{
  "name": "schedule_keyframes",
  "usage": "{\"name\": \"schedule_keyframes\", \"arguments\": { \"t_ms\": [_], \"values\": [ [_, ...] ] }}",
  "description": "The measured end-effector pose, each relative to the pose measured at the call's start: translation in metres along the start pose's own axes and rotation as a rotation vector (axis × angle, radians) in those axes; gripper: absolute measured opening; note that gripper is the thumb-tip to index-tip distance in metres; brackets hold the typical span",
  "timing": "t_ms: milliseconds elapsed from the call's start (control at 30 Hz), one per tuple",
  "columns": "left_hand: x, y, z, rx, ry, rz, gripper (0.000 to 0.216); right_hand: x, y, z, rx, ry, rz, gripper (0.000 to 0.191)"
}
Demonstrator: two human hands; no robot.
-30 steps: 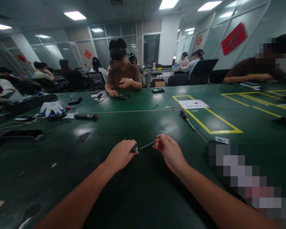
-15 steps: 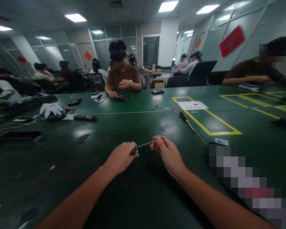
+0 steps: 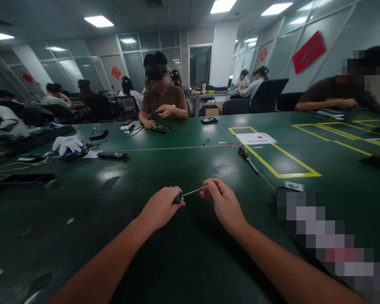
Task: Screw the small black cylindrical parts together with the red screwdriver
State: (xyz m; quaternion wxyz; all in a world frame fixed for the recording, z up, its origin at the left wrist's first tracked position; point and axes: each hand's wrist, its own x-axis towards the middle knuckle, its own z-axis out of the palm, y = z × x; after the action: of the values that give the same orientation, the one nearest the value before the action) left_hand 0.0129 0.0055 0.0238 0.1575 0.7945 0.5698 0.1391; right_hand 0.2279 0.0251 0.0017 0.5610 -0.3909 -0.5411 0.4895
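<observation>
My left hand (image 3: pixel 161 207) is wrapped round a dark cylinder (image 3: pixel 179 197), whose round, metal-rimmed end faces right; the rest of it is hidden in the palm. Between thumb and fingers of my right hand (image 3: pixel 225 203) is pinched a thin metal rod (image 3: pixel 192 192). The rod slopes slightly down to the left, its far end at the cylinder's mouth; whether it enters I cannot tell. A reddish bit shows at my right fingertips. Both hands hover over the green table (image 3: pixel 183 261).
A screwdriver (image 3: pixel 248 160) lies beyond my right hand, by yellow tape (image 3: pixel 297 174) and a paper sheet (image 3: pixel 256 138). A dark pen-shaped tool (image 3: pixel 112 156) and white gloves (image 3: pixel 67 146) lie left. Across the table a co-worker (image 3: pixel 164 101) handles a small device (image 3: pixel 161 128).
My hands hold almost the same pose, with the rod and cylinder nearly unmoved. The view has shifted very slightly.
</observation>
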Motion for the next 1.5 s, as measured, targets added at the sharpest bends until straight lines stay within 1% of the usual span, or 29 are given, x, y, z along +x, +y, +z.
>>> {"name": "schedule_keyframes", "arguments": {
  "t_ms": [233,467,633,733,867,1000,1100,1133,1267,1367,1500],
  "values": [
    [-0.001,0.002,-0.003,-0.043,0.020,-0.036,0.011,-0.001,0.001,0.000,0.038,-0.006,0.022,0.030],
    [-0.001,0.001,-0.002,-0.059,0.035,-0.031,0.012,0.000,0.000,0.001,0.059,-0.036,0.071,0.029],
    [0.000,-0.001,0.000,-0.025,0.026,-0.037,0.013,-0.003,-0.008,0.005,0.225,-0.046,0.154,0.029],
    [0.000,0.001,-0.001,-0.002,0.005,-0.022,0.013,-0.003,-0.009,0.006,0.267,-0.006,0.199,0.033],
    [-0.002,0.005,-0.002,0.028,-0.040,0.025,0.012,0.000,0.000,0.006,0.306,0.065,0.241,0.031],
    [-0.002,0.008,-0.002,0.026,-0.107,0.058,0.011,0.005,0.009,0.002,0.269,0.029,0.245,0.037],
    [0.000,0.007,-0.003,0.042,-0.123,0.080,0.010,0.012,0.010,-0.005,0.241,-0.017,0.305,0.038],
    [0.001,0.006,-0.003,0.048,-0.117,0.077,0.011,0.015,0.009,-0.008,0.272,0.002,0.327,0.039],
    [0.002,0.002,-0.005,0.033,-0.092,0.024,0.014,0.018,0.007,-0.013,0.273,0.097,0.251,0.035],
    [0.001,0.002,-0.005,0.001,-0.094,0.002,0.014,0.015,0.008,-0.010,0.231,0.080,0.194,0.035],
    [0.001,0.002,-0.002,-0.015,-0.077,0.008,0.012,0.011,0.008,-0.003,0.188,0.058,0.145,0.035]
  ]
}}
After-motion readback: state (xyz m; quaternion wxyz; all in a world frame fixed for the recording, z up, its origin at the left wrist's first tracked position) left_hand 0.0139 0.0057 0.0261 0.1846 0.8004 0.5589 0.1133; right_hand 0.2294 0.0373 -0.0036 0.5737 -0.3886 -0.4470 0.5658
